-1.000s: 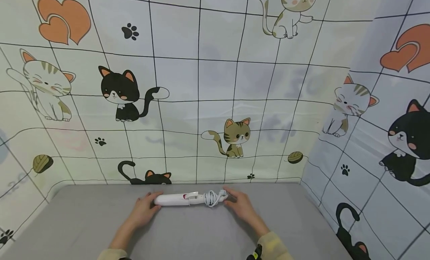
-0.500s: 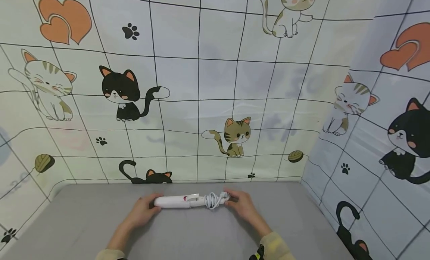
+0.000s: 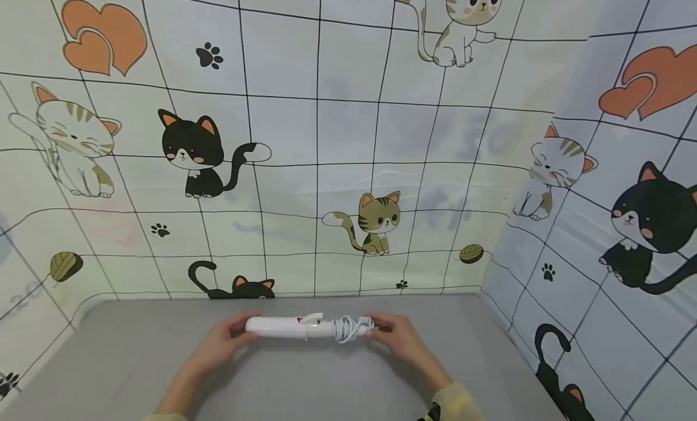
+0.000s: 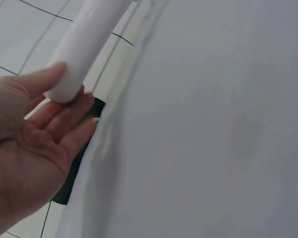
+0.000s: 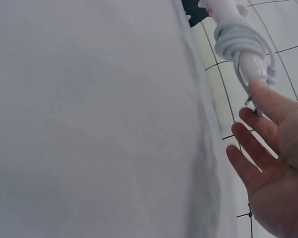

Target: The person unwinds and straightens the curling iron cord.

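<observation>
A white curling iron (image 3: 278, 328) lies level between both hands near the back of the grey tabletop, its lever clip on the upper side. Its smooth rounded end is pinched by my left hand (image 3: 222, 342), thumb on one side and fingers on the other, as the left wrist view shows. At the opposite end my right hand (image 3: 402, 337) pinches the handle's tip. The pale cord (image 3: 344, 329) is coiled round the handle. Metal plug prongs (image 5: 252, 105) poke out beside the right thumb in the right wrist view.
The grey tabletop (image 3: 305, 385) spreads out beneath the hands. A white cloth wall (image 3: 294, 130) printed with cats and grid lines stands directly behind it, and another panel (image 3: 577, 251) runs along the right side.
Both hands have brought the curling iron slightly nearer the camera, so it looks larger. The hands have moved a little farther apart in view, and the head view has shifted slightly.
</observation>
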Available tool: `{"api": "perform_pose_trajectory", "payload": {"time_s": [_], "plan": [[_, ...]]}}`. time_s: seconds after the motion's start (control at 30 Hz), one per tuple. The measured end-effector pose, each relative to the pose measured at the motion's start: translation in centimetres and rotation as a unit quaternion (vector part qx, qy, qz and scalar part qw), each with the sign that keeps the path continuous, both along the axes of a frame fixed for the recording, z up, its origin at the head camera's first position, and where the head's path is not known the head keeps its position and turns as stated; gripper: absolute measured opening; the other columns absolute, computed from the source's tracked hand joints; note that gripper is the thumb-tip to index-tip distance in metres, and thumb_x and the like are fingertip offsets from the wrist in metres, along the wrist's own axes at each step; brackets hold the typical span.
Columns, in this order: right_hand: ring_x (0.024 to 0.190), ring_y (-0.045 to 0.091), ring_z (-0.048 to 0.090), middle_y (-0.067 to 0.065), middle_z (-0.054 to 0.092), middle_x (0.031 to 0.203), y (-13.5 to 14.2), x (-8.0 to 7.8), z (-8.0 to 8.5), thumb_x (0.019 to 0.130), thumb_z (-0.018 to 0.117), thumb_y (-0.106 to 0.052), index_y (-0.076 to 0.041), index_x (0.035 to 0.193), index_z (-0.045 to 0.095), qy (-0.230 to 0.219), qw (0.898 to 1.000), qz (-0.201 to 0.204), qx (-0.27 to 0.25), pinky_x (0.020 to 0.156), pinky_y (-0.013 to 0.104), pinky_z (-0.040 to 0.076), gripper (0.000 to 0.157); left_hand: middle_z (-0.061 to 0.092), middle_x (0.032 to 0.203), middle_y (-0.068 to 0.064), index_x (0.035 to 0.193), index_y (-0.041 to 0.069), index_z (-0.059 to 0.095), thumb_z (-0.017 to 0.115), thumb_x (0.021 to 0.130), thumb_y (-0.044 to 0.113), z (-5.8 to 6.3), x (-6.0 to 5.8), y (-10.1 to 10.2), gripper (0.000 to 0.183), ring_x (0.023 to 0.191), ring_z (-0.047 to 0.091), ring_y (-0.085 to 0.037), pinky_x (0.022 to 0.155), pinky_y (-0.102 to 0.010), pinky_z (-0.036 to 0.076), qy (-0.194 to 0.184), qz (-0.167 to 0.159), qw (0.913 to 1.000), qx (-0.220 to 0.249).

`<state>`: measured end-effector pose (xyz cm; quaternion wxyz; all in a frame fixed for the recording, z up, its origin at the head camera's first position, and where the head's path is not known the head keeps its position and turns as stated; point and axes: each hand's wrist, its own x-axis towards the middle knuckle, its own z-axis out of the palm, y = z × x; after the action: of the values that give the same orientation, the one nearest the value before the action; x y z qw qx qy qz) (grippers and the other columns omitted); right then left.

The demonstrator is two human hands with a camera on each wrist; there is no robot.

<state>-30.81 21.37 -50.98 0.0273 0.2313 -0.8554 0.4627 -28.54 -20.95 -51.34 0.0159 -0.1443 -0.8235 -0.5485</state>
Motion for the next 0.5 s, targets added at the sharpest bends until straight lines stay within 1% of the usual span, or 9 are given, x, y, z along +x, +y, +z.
{"api": "perform_pose_trajectory", "payload": {"time_s": [0.1,0.2,0.3,0.43,0.5], "plan": [[0.108,0.032,0.070,0.019,0.071,0.122,0.2,0.4,0.3,0.092,0.077,-0.013,0.001,0.131,0.066,-0.028,0.999,0.007,-0.024,0.093,0.029,0.062,0.043,0.058,0.139,-0.026,0.144,-0.006,0.053,0.075,0.095,0.016,0.9,0.6,0.0,0.057,0.114,0.064,-0.014,0.091,-0.018,0.056,-0.045,0.008,0.9975,0.054],[0.112,0.034,0.069,0.021,0.068,0.125,0.2,0.7,0.6,0.094,0.075,-0.013,0.003,0.131,0.066,-0.040,0.998,0.009,-0.048,0.094,0.031,0.061,0.042,0.057,0.143,-0.022,0.147,-0.002,0.051,0.076,0.095,0.021,1.6,1.2,0.1,0.063,0.115,0.064,-0.012,0.095,-0.017,0.054,-0.069,0.020,0.9936,0.087],[0.115,0.033,0.068,0.021,0.068,0.127,0.0,1.2,1.0,0.095,0.075,-0.015,0.002,0.132,0.066,-0.050,0.996,0.000,-0.068,0.095,0.031,0.061,0.042,0.057,0.143,-0.021,0.148,0.000,0.051,0.077,0.094,0.021,2.1,1.6,0.1,0.063,0.114,0.065,-0.012,0.095,-0.017,0.054,-0.081,0.026,0.9902,0.111],[0.116,0.028,0.068,0.019,0.068,0.128,-0.4,1.7,1.7,0.095,0.075,-0.016,0.000,0.133,0.066,-0.067,0.993,-0.009,-0.098,0.095,0.029,0.061,0.042,0.057,0.143,-0.023,0.147,-0.004,0.051,0.075,0.095,0.017,2.3,2.1,-0.1,0.061,0.111,0.067,-0.012,0.096,-0.021,0.057,-0.087,0.023,0.9855,0.144],[0.115,0.024,0.068,0.019,0.067,0.128,-0.7,1.8,2.0,0.095,0.075,-0.015,0.001,0.134,0.065,-0.074,0.990,-0.011,-0.118,0.094,0.028,0.060,0.043,0.055,0.144,-0.026,0.147,-0.006,0.049,0.074,0.096,0.014,2.4,2.3,-0.2,0.060,0.111,0.068,-0.015,0.097,-0.025,0.058,-0.089,0.020,0.9825,0.162]]}}
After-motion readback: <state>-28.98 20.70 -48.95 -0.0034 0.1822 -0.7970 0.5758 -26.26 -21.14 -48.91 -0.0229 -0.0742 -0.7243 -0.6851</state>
